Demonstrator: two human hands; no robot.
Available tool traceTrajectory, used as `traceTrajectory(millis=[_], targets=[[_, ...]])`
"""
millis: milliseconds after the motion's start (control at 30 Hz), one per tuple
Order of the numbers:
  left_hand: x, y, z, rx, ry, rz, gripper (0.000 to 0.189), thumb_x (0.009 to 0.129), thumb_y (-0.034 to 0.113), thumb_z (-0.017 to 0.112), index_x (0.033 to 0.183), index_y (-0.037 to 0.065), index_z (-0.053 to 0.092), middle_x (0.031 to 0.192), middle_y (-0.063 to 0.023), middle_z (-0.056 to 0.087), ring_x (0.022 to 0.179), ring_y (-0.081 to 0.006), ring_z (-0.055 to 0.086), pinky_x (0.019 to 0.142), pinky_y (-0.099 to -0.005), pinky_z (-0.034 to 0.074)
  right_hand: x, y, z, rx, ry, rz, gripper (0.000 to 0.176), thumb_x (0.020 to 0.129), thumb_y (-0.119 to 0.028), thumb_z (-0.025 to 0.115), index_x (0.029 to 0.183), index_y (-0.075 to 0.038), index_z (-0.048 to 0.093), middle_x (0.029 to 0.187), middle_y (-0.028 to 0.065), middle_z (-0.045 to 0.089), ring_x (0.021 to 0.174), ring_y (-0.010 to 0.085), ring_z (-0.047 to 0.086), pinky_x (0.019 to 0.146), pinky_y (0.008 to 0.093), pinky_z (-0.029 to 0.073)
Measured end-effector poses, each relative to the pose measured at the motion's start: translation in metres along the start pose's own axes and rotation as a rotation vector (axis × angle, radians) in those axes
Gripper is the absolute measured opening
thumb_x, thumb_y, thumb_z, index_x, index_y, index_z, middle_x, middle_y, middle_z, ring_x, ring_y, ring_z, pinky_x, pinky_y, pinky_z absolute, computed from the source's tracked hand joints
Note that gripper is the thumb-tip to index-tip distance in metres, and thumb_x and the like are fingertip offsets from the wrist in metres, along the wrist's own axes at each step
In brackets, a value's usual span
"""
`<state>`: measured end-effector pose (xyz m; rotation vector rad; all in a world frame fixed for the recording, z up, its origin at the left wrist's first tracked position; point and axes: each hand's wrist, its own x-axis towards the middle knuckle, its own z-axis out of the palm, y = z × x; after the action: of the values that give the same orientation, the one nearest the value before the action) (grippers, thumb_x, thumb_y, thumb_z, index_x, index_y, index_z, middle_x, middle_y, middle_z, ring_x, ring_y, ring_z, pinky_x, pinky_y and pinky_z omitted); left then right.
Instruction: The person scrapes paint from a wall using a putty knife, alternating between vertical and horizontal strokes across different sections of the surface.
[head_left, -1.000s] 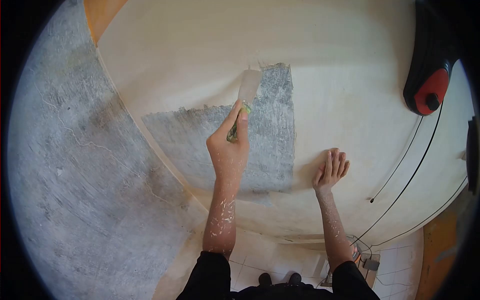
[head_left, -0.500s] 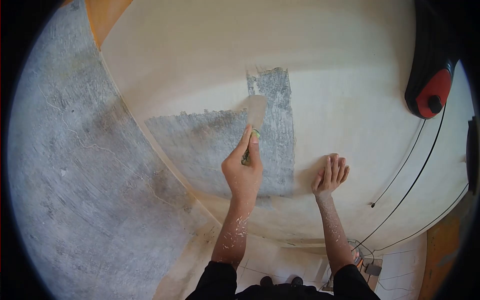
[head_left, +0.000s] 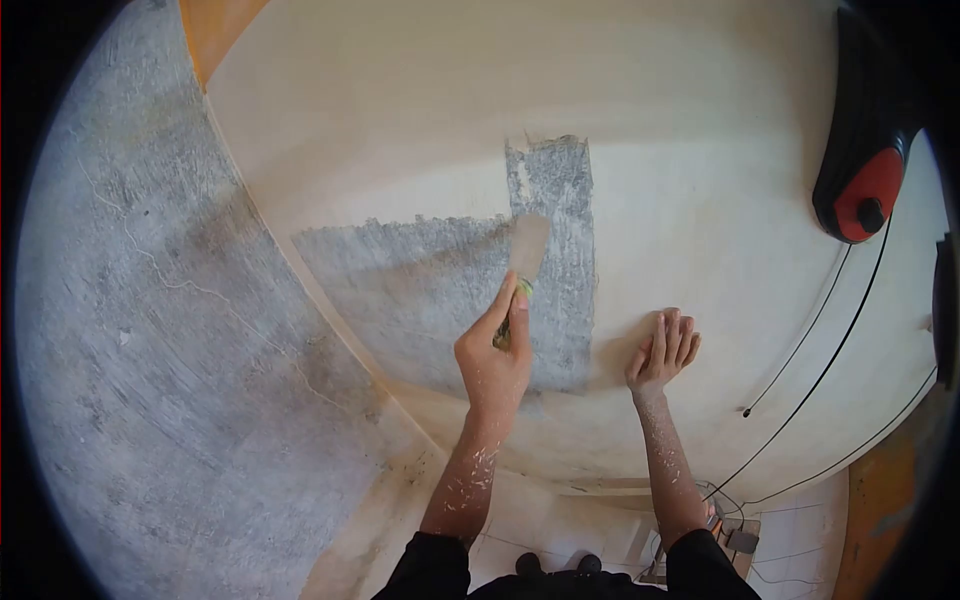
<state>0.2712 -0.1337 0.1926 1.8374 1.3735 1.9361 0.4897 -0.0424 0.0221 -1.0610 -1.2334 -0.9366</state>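
My left hand (head_left: 492,350) is wrapped round the handle of a scraper (head_left: 529,247), its flat blade lying on the wall over a grey bared patch (head_left: 563,260). Cream paint (head_left: 400,120) surrounds the patch above and to the right. My right hand (head_left: 663,352) rests against the cream wall right of the patch, holding nothing, its fingers somewhat apart. White flakes cling to both forearms.
A black and red fixture (head_left: 868,200) with hanging black cables (head_left: 828,365) is at the upper right. A grey adjoining wall (head_left: 180,350) fills the left. Below are a tiled floor (head_left: 800,530) and a small dark box (head_left: 742,541) with wires.
My left hand and the scraper have moved down and slightly right along the wall. My right hand stays at the same place on the wall.
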Motion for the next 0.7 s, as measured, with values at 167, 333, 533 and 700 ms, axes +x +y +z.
traceTrajectory(millis=[167, 333, 533, 700], targets=[[0.021, 0.018, -0.007, -0.06, -0.014, -0.063, 0.033, 0.1, 0.02, 0.061, 0.129, 0.003, 0.064, 0.118, -0.0184, 0.07, 0.109, -0.0171, 0.065, 0.091, -0.0304, 0.051, -0.004, -0.002, -0.002, 0.006, -0.004, 0.001, 0.048, 0.091, -0.012, 0.042, 0.136, 0.001, 0.055, 0.148, 0.019, 0.047, 0.145, 0.0383, 0.032, 0.121, 0.0528, 0.012], [0.017, 0.004, 0.001, 0.022, 0.027, 0.042, 0.033, 0.1, 0.019, 0.061, 0.129, 0.003, 0.064, 0.116, -0.0185, 0.071, 0.109, -0.0175, 0.066, 0.09, -0.0302, 0.051, -0.002, -0.001, 0.001, -0.024, 0.003, 0.002, 0.048, 0.091, -0.012, 0.042, 0.136, 0.001, 0.055, 0.148, 0.0186, 0.048, 0.145, 0.0382, 0.032, 0.121, 0.0528, 0.011], [0.012, 0.016, -0.006, 0.062, -0.017, -0.006, 0.032, 0.1, 0.018, 0.061, 0.129, 0.004, 0.065, 0.116, -0.0188, 0.071, 0.111, -0.0185, 0.066, 0.091, -0.0301, 0.051, -0.003, -0.001, -0.004, 0.0, -0.009, -0.016, 0.048, 0.092, -0.012, 0.043, 0.136, 0.001, 0.054, 0.147, 0.0181, 0.049, 0.145, 0.0384, 0.032, 0.121, 0.0529, 0.012], [0.012, 0.023, -0.004, -0.015, -0.023, -0.112, 0.033, 0.1, 0.018, 0.061, 0.129, 0.004, 0.064, 0.119, -0.0191, 0.069, 0.114, -0.0215, 0.065, 0.093, -0.0303, 0.051, -0.008, 0.0, -0.002, 0.014, -0.015, 0.028, 0.049, 0.088, -0.015, 0.046, 0.134, -0.002, 0.058, 0.146, 0.0155, 0.051, 0.145, 0.0359, 0.033, 0.121, 0.0519, 0.011]])
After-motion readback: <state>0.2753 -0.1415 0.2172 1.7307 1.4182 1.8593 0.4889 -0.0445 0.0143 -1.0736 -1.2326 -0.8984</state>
